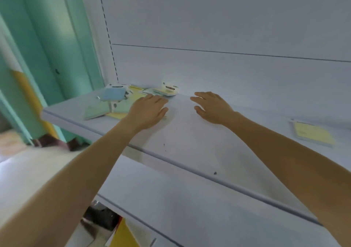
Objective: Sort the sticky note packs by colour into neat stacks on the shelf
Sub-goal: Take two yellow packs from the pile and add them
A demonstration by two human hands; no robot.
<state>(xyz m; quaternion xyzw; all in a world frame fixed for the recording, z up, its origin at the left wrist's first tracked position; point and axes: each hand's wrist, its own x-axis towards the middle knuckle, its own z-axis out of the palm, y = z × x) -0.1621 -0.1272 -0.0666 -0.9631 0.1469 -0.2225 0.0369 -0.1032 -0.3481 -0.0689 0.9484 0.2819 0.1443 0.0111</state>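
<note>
Reaching across the shelf (190, 132), both arms stretch towards its back, and both hands are palm down and hold nothing. The left hand (150, 112) has its fingers straight and close together. It lies at the right edge of the pile of sticky note packs (121, 102), over a corner of a yellow sheet; the blur hides whether it presses on it. The right hand (212, 108) hovers or rests on bare shelf just to the right, fingers loosely spread and thumb out, apart from every pack.

The pile sits unsorted in the shelf's back left corner. A blue pack (112, 94) lies tilted on top, and a pale green pack (96, 110) reaches nearly to the front lip. A yellow pack (115, 115) pokes out beneath them. A pack with a white header card (169, 90) is pushed against the back panel (209, 66), just beyond the left fingertips. One lone yellow pack (313, 132) lies flat far to the right, well apart from the pile and close to the picture's edge.

Between the hands and that lone pack the shelf surface is bare from back panel to front edge (171, 159). A lower shelf (190, 199) juts out below. A teal pillar (57, 47) stands close beside the shelf's left end.
</note>
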